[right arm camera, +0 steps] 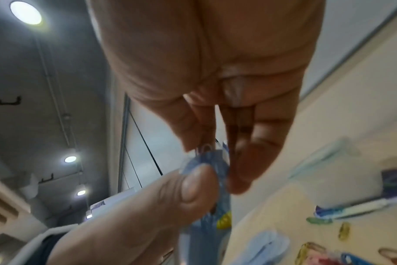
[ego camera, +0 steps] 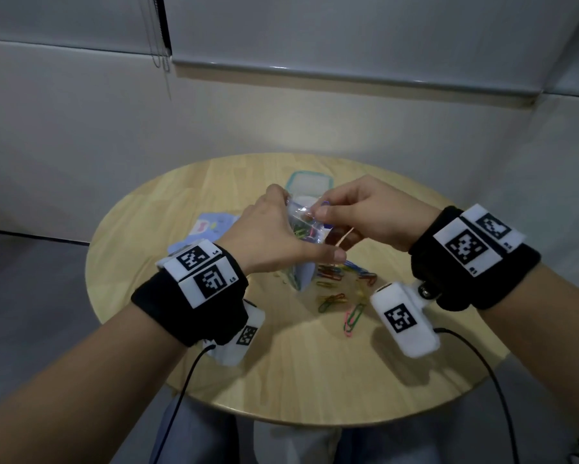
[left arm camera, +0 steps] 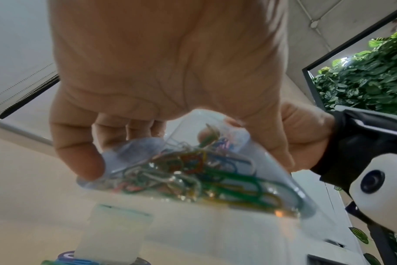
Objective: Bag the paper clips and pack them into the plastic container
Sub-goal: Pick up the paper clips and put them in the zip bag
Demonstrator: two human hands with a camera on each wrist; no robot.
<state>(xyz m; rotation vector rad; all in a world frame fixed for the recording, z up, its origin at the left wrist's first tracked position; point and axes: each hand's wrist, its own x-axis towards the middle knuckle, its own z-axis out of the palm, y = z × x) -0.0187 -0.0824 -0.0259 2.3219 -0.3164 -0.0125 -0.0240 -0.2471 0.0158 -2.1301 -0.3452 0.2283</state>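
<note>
Clear plastic bag [ego camera: 306, 226], part-filled, hangs above the counter [ego camera: 398, 373] in the left hand [ego camera: 274, 236]'s curled grip while the right hand [ego camera: 365, 212] pinches its mouth, so filling continues: loose paper clips [ego camera: 335, 296] below need gathering, the plastic container [ego camera: 310, 182] waiting behind.

Dim, soft head view; blurred wrist views, glaring ceiling lamps [right arm camera: 25, 12], wide-angle bending.
</note>
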